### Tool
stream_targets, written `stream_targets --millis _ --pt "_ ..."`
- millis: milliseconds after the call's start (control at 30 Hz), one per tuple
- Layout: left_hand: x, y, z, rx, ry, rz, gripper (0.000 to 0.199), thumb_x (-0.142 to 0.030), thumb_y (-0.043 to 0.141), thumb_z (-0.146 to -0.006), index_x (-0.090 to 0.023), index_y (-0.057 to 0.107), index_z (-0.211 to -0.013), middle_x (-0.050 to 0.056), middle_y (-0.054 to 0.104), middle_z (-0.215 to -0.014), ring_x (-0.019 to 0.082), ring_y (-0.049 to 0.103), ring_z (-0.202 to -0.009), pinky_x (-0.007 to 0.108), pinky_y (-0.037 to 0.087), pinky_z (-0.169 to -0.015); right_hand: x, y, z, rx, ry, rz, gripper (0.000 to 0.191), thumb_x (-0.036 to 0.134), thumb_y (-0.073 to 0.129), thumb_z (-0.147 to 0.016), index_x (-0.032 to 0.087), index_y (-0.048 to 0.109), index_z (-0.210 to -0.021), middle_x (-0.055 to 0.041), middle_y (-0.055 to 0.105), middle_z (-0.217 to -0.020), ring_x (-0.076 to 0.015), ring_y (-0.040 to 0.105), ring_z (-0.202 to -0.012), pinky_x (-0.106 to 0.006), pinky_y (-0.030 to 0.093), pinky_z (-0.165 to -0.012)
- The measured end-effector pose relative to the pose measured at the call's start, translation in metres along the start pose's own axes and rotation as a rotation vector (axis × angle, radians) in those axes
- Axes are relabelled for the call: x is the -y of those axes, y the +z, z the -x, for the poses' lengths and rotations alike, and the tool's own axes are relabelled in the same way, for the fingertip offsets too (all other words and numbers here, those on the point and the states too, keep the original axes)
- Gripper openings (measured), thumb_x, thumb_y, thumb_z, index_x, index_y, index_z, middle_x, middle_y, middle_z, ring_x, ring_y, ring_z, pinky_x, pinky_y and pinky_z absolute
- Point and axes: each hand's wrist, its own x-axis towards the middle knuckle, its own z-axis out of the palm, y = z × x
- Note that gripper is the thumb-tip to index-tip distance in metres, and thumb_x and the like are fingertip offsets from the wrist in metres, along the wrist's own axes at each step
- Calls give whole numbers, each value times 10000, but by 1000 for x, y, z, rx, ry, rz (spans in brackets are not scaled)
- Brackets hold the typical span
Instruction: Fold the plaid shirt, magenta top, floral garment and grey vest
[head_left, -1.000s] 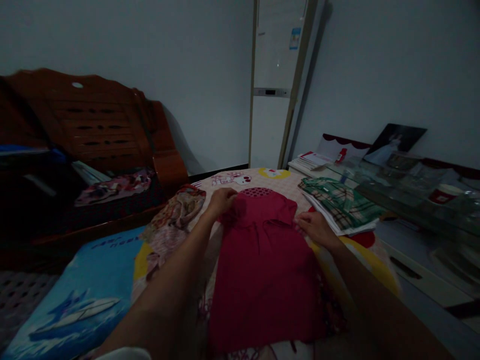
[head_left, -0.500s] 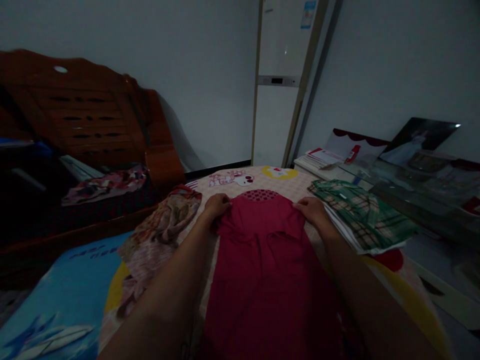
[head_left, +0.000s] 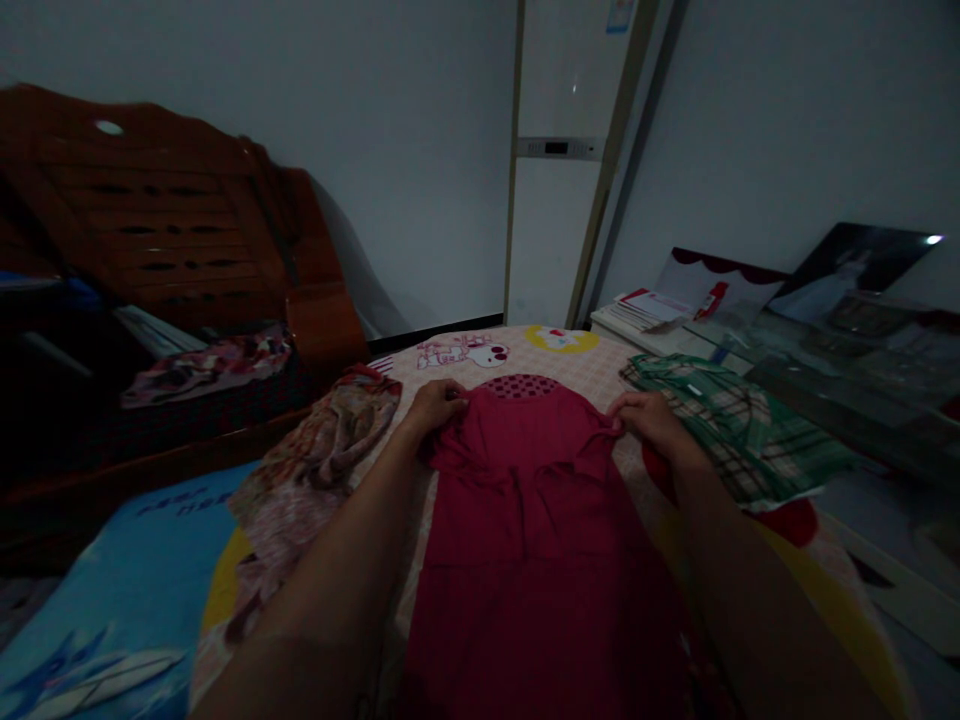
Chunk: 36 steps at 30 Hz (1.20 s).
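Observation:
A dark pink dress (head_left: pixel 525 520) lies spread lengthwise in front of me, its dotted neckline at the far end. My left hand (head_left: pixel 439 405) pinches its left shoulder, where the fabric bunches under the fingers. At the opposite shoulder, the fingertips of my right hand (head_left: pixel 641 415) are closed on the edge of the cloth. Beside my left forearm sits a crumpled patterned garment (head_left: pixel 322 450). Just right of my right hand is a folded green plaid garment (head_left: pixel 742 425). The dress's near end runs into shadow at the bottom of the view.
Everything rests on a rounded surface with a pink checked cover (head_left: pixel 592 370). To the left stand a carved wooden bench (head_left: pixel 165 230) and a blue printed surface (head_left: pixel 120 600). A glass-topped table (head_left: pixel 862 370) with papers is at right; a tall white air conditioner (head_left: pixel 551 230) stands behind.
My right hand has shifted slightly outward to the right, drawing the dress's right shoulder with it. My left hand keeps its pinch. The camera view has tilted a little.

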Motion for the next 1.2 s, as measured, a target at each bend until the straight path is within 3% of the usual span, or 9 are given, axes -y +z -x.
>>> stream_targets --millis 100,267,367,533,700,767,867,1000,1200 --pt "-2 -2 2 4 12 -19 249 -351 579 -798 -158 726 -853 50 730 -823 180 631 -765 254 436 -682 0 5 -3 -7 59 199 161 248 572 -686 152 699 -713 -10 626 -519 -145 565 -497 -251 441 -530" --pt "2 -1 0 -36 -22 1 216 -305 564 -772 -151 713 -794 49 716 -774 181 625 -735 252 431 -655 1 14 -6 -135 -113 730 289 321 705 -717 161 738 -955 -91 738 -880 -215 661 -806 -298 471 -717" --pt "6 -4 -1 -25 -41 66 173 -263 588 -718 -153 691 -802 30 691 -733 163 608 -695 240 437 -628 -3 16 -5 -123 -128 927 220 251 643 -778 161 751 -947 -121 738 -955 -234 661 -895 -307 454 -766" --pt "11 -14 2 130 11 263 202 -166 593 -621 -145 647 -814 -13 642 -688 113 556 -616 199 424 -569 -13 14 -10 -251 -76 794 222 198 548 -811 139 760 -838 -113 751 -878 -224 672 -834 -296 458 -740" --pt "7 -13 5 243 23 241 228 -175 529 -687 -153 730 -792 3 688 -716 114 579 -637 203 443 -612 -16 18 -16 -324 -129 606 209 256 588 -794 131 751 -833 -96 745 -811 -207 667 -752 -291 467 -701" --pt "6 -12 4 234 31 191 259 -182 546 -700 -168 759 -847 10 730 -799 129 621 -712 216 472 -687 -15 18 -16 -247 -143 615 219 309 657 -763 137 753 -857 -96 746 -823 -207 665 -749 -290 463 -692" --pt "6 -11 2 227 50 121 277 -197 590 -711 -188 771 -920 10 756 -880 152 657 -798 228 491 -760 -14 17 -15 -139 -97 657 152 258 705 -705 151 755 -801 -76 741 -783 -197 656 -724 -278 447 -673" --pt "1 -9 1 184 94 18 294 -230 593 -777 -198 767 -1012 26 758 -1003 180 677 -908 244 498 -838 -13 17 -17 -274 -49 666 186 269 618 -786 136 730 -719 -68 711 -704 -187 623 -678 -276 418 -639" --pt "-12 5 2 35 85 -351 412 -89 530 -775 -212 759 -1094 74 726 -1105 234 652 -1045 282 467 -946 -13 26 -16 -378 28 820 206 258 595 -835 114 741 -838 -131 739 -860 -227 651 -799 -290 424 -694"
